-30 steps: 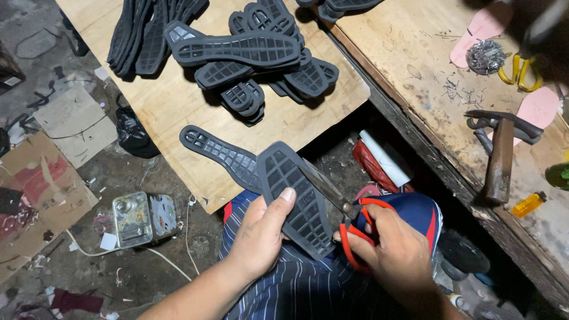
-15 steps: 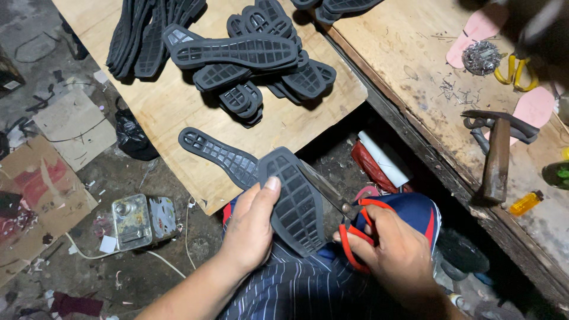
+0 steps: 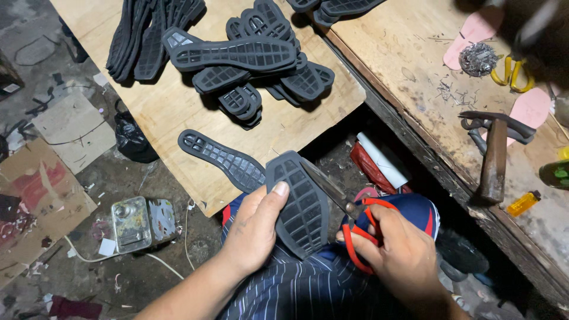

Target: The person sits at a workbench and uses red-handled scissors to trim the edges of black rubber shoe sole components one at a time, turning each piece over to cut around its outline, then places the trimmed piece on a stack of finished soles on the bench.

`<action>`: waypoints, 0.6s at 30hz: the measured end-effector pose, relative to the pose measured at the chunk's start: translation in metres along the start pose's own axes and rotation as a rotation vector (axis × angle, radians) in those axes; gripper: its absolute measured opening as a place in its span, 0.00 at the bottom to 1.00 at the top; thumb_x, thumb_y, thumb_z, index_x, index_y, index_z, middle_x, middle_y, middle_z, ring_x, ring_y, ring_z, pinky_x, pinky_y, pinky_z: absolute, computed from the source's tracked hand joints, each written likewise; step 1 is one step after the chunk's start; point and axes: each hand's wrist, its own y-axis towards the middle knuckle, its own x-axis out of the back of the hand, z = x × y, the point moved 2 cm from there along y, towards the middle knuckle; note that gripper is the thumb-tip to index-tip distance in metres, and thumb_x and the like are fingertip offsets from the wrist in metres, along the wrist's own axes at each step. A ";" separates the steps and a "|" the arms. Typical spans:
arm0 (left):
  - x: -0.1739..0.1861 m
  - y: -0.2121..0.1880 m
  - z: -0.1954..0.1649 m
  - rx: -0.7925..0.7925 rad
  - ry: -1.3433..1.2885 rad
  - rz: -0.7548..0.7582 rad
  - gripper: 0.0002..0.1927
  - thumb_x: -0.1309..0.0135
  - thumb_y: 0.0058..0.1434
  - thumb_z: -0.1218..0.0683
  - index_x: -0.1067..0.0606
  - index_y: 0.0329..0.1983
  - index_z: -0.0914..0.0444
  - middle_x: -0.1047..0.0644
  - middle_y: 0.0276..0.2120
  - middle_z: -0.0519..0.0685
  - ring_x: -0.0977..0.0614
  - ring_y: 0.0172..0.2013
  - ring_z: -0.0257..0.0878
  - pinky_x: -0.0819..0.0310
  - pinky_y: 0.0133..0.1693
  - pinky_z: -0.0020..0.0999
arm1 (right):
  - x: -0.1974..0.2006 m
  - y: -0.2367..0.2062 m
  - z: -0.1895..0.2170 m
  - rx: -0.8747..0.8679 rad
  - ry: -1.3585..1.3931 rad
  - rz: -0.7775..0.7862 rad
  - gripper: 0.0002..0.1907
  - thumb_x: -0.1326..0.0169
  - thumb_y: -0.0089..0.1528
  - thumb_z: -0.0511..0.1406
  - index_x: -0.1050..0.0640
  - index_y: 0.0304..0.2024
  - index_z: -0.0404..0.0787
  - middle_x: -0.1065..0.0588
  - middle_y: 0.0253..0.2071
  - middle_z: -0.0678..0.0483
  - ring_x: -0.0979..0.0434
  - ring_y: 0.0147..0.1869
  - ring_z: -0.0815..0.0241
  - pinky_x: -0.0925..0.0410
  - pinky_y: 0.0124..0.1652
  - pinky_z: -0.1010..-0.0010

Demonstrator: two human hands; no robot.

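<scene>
Both grips closed: left hand (image 3: 256,228) clasps rubber sole (image 3: 299,201), right hand (image 3: 400,255) works red-handled scissors (image 3: 349,216).

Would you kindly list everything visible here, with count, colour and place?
Dark rubber shoe sole: one, black, in left hand, at scissor blades.
Red-handled scissors: one, in right hand.
Loose rubber soles: many, black, piled on plywood board; one lies apart.
Hammer: one, wooden handle, on workbench.
Yellow-handled scissors: one, bench.
Pink insoles: two, bench.
Metal tin: one, floor.
Left hand: one.
Right hand: one.
</scene>
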 end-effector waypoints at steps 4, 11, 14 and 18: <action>-0.009 -0.002 -0.002 0.000 0.006 0.069 0.24 0.63 0.73 0.47 0.26 0.57 0.70 0.19 0.49 0.51 0.19 0.48 0.35 0.26 0.54 0.32 | 0.004 0.001 0.000 0.020 0.004 -0.052 0.31 0.29 0.46 0.44 0.23 0.44 0.32 0.23 0.28 0.48 0.21 0.29 0.53 0.29 0.30 0.65; -0.009 0.001 -0.002 -0.015 0.057 0.074 0.24 0.63 0.74 0.47 0.26 0.57 0.70 0.19 0.48 0.51 0.19 0.48 0.35 0.26 0.53 0.33 | 0.011 0.002 -0.003 0.025 0.015 -0.034 0.28 0.29 0.47 0.44 0.22 0.44 0.35 0.22 0.30 0.48 0.20 0.29 0.53 0.28 0.31 0.67; -0.010 0.002 0.000 -0.026 0.052 0.078 0.24 0.62 0.74 0.48 0.26 0.57 0.70 0.19 0.48 0.50 0.19 0.48 0.35 0.26 0.53 0.32 | 0.011 0.003 -0.009 -0.085 -0.003 0.035 0.29 0.29 0.46 0.42 0.22 0.45 0.34 0.22 0.29 0.48 0.21 0.28 0.53 0.29 0.29 0.66; -0.011 0.004 0.003 0.009 0.030 0.091 0.24 0.62 0.74 0.48 0.26 0.57 0.70 0.19 0.48 0.51 0.19 0.48 0.35 0.25 0.52 0.32 | 0.010 0.003 -0.009 0.016 -0.024 -0.032 0.30 0.29 0.46 0.42 0.23 0.45 0.32 0.22 0.31 0.47 0.20 0.31 0.52 0.28 0.32 0.66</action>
